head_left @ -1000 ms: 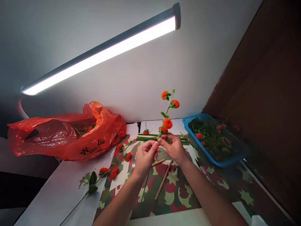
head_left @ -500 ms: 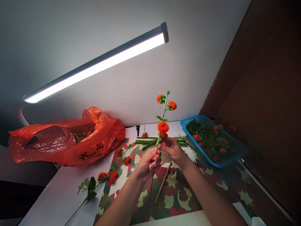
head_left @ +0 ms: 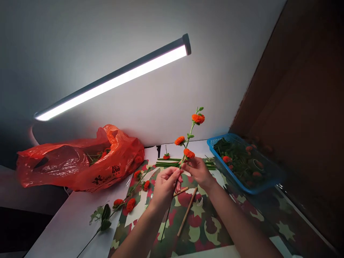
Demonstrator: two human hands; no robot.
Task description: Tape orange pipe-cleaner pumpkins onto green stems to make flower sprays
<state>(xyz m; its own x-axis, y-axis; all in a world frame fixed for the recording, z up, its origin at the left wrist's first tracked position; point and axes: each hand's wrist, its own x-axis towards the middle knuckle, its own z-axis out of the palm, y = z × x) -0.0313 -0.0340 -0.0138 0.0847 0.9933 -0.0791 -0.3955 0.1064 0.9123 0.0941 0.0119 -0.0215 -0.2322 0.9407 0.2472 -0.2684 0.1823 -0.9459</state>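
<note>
Between my hands, a flower stem (head_left: 192,126) made of fuzzy pipe cleaner stands upright, leaning a little right. It bears a few round, ribbed orange heads and small green leaves. My left hand (head_left: 167,184) pinches its lower end, and a thin dark wire runs down below the fingers. Just under the lowest orange head, my right hand (head_left: 198,173) has thumb and fingers closed on the same stem. A pale strip shows by the right fingertips; I cannot make out what it is. To the left lies a similar finished-looking flower stem (head_left: 130,205) with dark leaves.
A red plastic bag (head_left: 126,157) holding orange pieces sits at the left. Behind my hands lie green pipe-cleaner sticks (head_left: 168,164). Two brown sticks (head_left: 187,211) rest on the patterned mat (head_left: 193,233). At right stands a blue basket (head_left: 243,184) of leaves and orange pieces, and a lit lamp (head_left: 115,80) hangs above.
The held flower stem has turned and tilted further right, so its orange heads face differently. My left hand has rolled over, its back now more visible. The right hand stays near the stem's lower part.
</note>
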